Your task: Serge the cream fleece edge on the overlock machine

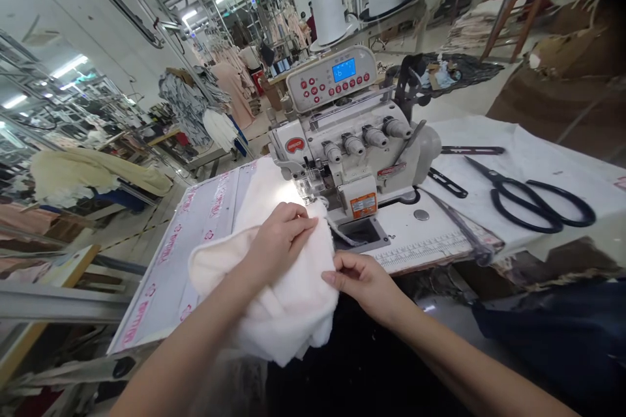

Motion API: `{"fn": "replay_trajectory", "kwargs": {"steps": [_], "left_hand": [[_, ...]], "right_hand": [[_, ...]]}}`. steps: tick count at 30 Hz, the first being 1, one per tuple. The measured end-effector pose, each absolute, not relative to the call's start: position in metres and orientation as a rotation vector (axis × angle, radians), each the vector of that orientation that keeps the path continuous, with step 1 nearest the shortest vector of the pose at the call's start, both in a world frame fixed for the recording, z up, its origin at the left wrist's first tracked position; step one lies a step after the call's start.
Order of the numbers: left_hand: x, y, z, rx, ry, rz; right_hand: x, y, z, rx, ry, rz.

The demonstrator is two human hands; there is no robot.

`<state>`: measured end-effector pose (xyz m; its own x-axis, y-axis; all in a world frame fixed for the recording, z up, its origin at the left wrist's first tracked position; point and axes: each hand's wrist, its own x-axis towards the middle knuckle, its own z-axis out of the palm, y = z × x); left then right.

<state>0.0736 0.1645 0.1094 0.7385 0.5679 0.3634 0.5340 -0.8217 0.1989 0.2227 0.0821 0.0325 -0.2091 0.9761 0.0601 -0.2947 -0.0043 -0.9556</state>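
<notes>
A soft white fleecy fabric piece (pixel 298 293) lies bunched at the front of an overlock sewing machine (pixel 357 143), part of it running under the lit needle area and part hanging over the table edge. On top of it, close to the presser foot (pixel 309 194), my left hand (pixel 281 234) has its fingers closed on the cloth near its right edge. Lower down, my right hand (pixel 359 277) pinches that same edge between thumb and fingers. The fabric hides part of the machine bed.
Black scissors (pixel 533 199) and a dark thread snipper (pixel 447 182) lie right of the machine. Behind it stand white thread cones (pixel 327 10). Pink-printed sheeting (pixel 166 267) covers the table's left side. Garment piles (pixel 190 104) fill the workshop beyond.
</notes>
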Motion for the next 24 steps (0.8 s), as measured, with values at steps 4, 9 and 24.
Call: {"fn": "replay_trajectory", "kwargs": {"steps": [4, 9, 24], "left_hand": [[0.069, 0.172, 0.116, 2.896, 0.916, 0.539], [0.062, 0.193, 0.115, 2.984, 0.805, 0.560], [-0.009, 0.061, 0.064, 2.868, 1.561, 0.802]], "right_hand": [[0.226, 0.095, 0.033, -0.868, -1.155, 1.455], [0.229, 0.117, 0.031, -0.931, -1.230, 1.356], [0.206, 0.076, 0.011, -0.685, -0.809, 1.633]]}}
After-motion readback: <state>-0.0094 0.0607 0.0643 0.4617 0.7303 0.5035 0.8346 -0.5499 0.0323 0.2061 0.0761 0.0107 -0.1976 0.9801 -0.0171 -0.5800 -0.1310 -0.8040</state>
